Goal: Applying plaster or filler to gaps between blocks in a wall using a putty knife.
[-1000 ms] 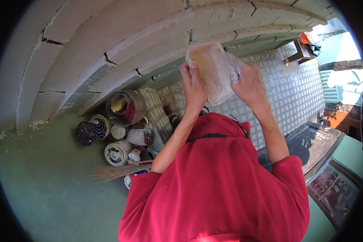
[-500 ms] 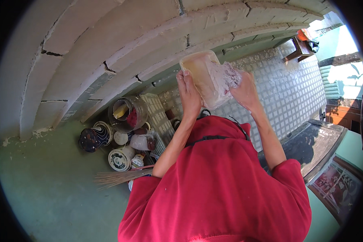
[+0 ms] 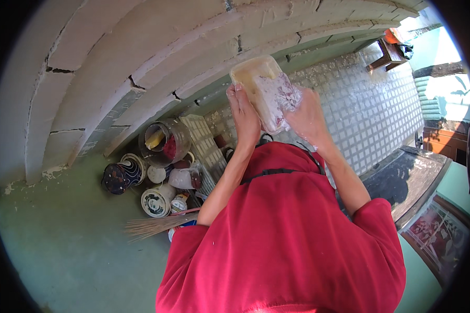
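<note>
A translucent plastic tub (image 3: 251,73) with rounded corners is held up in front of my body, tilted, with pale cream inside. My left hand (image 3: 242,115) grips its left edge, thumb and fingers along the side. My right hand (image 3: 308,117) is curled at the tub's right side, touching or holding something white, crumpled and purple-streaked (image 3: 282,96) that lies over the tub's right part. I cannot tell whether that is paste, a rag or a smeared tool.
A pale block wall (image 3: 156,41) rises ahead. Buckets (image 3: 156,201), a clear container (image 3: 177,143) and a twig broom (image 3: 146,227) stand at my lower left. A tiled floor (image 3: 371,109) stretches rightward toward a wooden stool (image 3: 386,52); a dark worn ledge (image 3: 397,188) is at my right.
The tub rose a little from half a second ago. My right hand moved inward and left, and the white mass now covers more of the tub's middle than a second ago.
</note>
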{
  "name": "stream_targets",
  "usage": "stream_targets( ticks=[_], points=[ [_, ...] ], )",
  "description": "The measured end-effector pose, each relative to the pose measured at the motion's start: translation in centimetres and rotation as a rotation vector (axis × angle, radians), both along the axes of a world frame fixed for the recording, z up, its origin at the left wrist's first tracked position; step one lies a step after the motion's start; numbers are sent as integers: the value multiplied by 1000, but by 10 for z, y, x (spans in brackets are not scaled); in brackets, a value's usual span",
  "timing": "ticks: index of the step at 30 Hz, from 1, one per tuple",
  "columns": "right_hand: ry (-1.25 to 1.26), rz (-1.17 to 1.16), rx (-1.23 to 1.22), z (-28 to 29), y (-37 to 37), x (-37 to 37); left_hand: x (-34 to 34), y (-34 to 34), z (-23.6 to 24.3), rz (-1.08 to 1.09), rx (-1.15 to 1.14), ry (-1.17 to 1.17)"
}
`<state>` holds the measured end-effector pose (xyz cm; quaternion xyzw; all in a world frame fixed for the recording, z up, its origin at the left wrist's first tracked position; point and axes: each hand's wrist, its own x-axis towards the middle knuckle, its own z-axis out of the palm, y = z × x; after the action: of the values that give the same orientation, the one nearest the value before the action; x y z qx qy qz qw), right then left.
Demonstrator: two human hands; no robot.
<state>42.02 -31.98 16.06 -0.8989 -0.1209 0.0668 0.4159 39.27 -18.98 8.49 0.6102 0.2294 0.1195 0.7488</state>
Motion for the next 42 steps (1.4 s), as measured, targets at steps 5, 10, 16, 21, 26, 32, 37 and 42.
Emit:
stream_targets(
  ticks=[5, 10, 16, 21, 26, 32, 37, 42],
  points=[
    [-44, -63, 151, 5, -5, 14, 2, -3, 2, 30, -450, -97],
    [-177, 93, -87, 27, -16, 20, -2, -3, -1, 39, -317, -67],
    [-250, 149, -141, 13, -20, 7, -1, -5, -16, 20, -332, -122],
    [-148, 103, -98, 15, -16, 9, 8, -5, -25, -13, -214, -105],
    [-279, 85, 14, 26, -21, 21, 16, 2, -10, -48, -564, -124],
    [-294, -41, 321, 25, -27, 19, 24, 15, 15, -40, -602, -167],
    [-341, 118, 373, 57, -12, 25, 29, 33, 56, -112, -709, -136],
    [-283, 251, 289, 75, 1, 37, 42, 51, 76, -81, -628, -249]
  ],
)
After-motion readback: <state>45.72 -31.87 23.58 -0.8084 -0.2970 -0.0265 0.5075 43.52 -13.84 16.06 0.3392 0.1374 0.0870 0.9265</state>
